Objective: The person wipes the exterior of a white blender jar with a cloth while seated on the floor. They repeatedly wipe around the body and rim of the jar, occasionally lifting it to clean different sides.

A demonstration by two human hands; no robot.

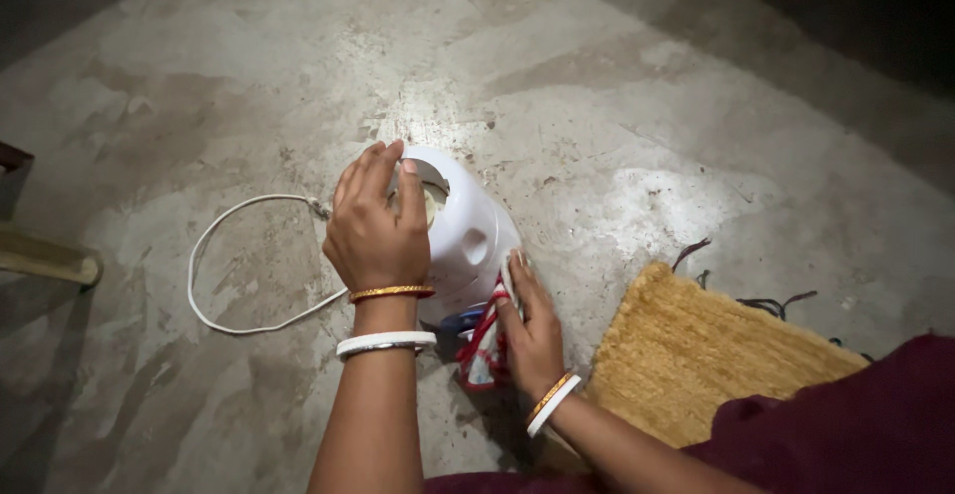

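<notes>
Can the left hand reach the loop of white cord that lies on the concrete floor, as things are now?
Probably yes. The left hand rests on top of the white plastic appliance base, and the loop of white cord lies just to its left on the bare concrete floor, with nothing between them.

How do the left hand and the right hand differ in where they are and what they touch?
The left hand rests on top of the white appliance base, fingers at the rim of its opening; the right hand is lower, at its side. The left hand touches only white plastic; the right hand presses a red-and-white cloth against the base. Both wrists wear a gold and a white bangle.
</notes>
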